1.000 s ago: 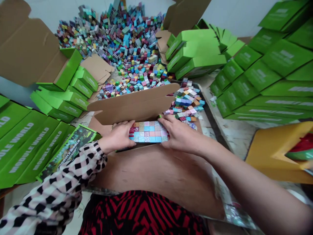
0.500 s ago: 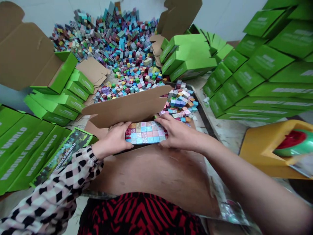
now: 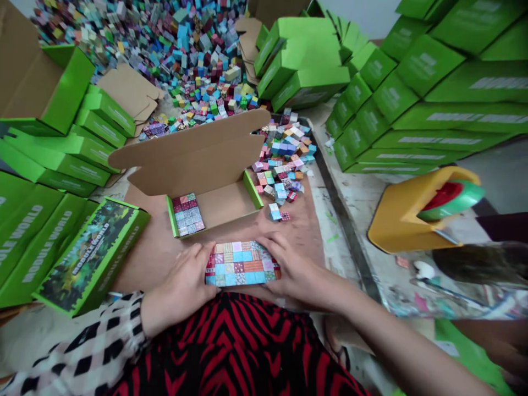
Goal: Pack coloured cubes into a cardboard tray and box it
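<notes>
A block of small patterned cubes (image 3: 242, 265) is squeezed between my two hands, close to my lap. My left hand (image 3: 181, 286) presses its left end, and my right hand (image 3: 295, 272) grips its right end. Just beyond it stands an open green-edged box (image 3: 225, 206) with its brown cardboard lid raised. Inside that box, a smaller group of cubes (image 3: 188, 214) sits at the left end, and bare cardboard shows to its right. Two or so loose cubes (image 3: 275, 212) lie to the right of the box.
A large heap of cubes (image 3: 185, 49) spreads at the back. Closed green boxes (image 3: 91, 256) stand at the left, and stacked green boxes (image 3: 388, 99) rise at the right. A yellow container (image 3: 391, 212) holds a tape roll at the right.
Both hands have drawn the block of cubes out from over the open box and toward my body. The box's inside now shows. The view has shifted.
</notes>
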`<state>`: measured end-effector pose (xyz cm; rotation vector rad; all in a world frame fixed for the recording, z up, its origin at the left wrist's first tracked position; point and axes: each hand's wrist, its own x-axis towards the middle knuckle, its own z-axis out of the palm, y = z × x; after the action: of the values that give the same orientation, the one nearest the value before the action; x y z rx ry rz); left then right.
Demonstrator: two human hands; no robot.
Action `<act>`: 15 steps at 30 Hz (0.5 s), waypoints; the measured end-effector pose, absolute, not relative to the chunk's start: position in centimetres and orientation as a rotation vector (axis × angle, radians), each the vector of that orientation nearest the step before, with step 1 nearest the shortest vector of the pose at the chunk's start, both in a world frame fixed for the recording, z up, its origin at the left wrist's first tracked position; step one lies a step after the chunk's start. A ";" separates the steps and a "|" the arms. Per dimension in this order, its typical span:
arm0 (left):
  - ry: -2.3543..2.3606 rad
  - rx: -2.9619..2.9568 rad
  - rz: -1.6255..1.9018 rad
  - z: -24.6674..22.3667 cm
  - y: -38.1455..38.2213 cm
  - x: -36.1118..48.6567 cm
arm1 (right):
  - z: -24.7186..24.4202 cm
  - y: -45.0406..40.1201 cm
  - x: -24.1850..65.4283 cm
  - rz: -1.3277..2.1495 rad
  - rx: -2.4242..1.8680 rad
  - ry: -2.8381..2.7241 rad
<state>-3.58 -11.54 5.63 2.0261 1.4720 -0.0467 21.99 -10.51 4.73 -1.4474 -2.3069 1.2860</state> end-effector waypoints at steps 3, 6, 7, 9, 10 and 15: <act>1.468 2.096 -0.012 4.7 -11.7 -4.4 | 4.1 -10.7 21.9 1.280 -1.497 -2.304; 1.518 2.197 -0.022 5.6 -11.7 -4.6 | 4.3 -10.8 22.7 1.251 -1.536 -2.309; 1.510 2.227 -0.016 6.0 -11.6 -4.3 | 4.5 -10.8 23.1 1.221 -1.538 -2.315; 1.419 2.282 0.009 6.7 -11.3 -3.4 | 4.6 -10.8 23.6 1.165 -1.537 -2.335; 1.354 2.305 0.020 6.8 -11.1 -2.7 | 4.6 -10.8 23.7 1.150 -1.540 -2.346; 1.175 2.361 0.019 5.0 -10.0 0.8 | 4.4 -10.6 22.6 1.104 -1.523 -2.411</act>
<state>0.77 -9.95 4.97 2.3609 1.1749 0.0189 22.56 -10.63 4.43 -1.5233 -2.4114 1.1043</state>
